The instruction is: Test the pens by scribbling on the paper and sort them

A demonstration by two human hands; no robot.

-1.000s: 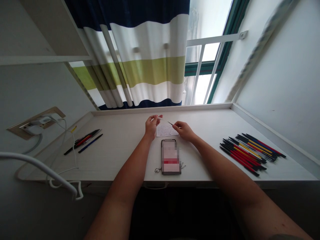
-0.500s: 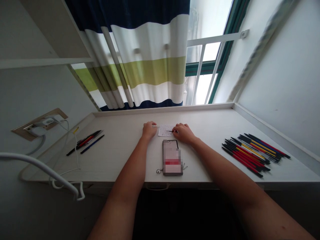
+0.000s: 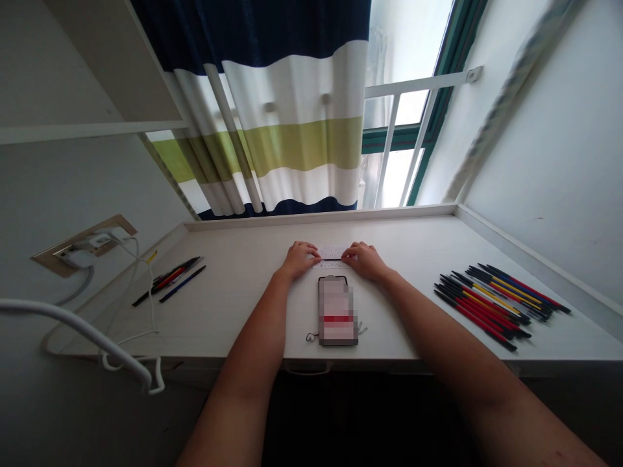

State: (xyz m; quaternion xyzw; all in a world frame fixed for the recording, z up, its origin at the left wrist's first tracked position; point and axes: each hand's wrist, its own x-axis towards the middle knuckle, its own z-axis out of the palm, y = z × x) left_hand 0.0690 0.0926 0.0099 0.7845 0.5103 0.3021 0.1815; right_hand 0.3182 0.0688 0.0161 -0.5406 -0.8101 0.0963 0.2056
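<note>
Across the small sheet of marked white paper (image 3: 333,251) lies a thin dark pen (image 3: 331,259), held level between my two hands. My left hand (image 3: 300,259) pinches its left end, fingers bent together. At the other end, my right hand (image 3: 364,259) grips the pen with thumb and fingertips. Both hands rest low over the white desk (image 3: 243,259), at the sides of the paper. Just nearer to me than the paper is a phone (image 3: 337,311) lying face up, its screen blurred out.
On the right is a spread of red, yellow, blue and black pens (image 3: 487,305). A few more pens (image 3: 170,277) lie on the left, near a white cable (image 3: 154,305) and a wall socket (image 3: 85,245). A striped curtain (image 3: 302,143) hangs behind the desk.
My left hand has moved right to the paper and taken the pen's left end. Earlier only my right hand held the pen. The view has shifted slightly.
</note>
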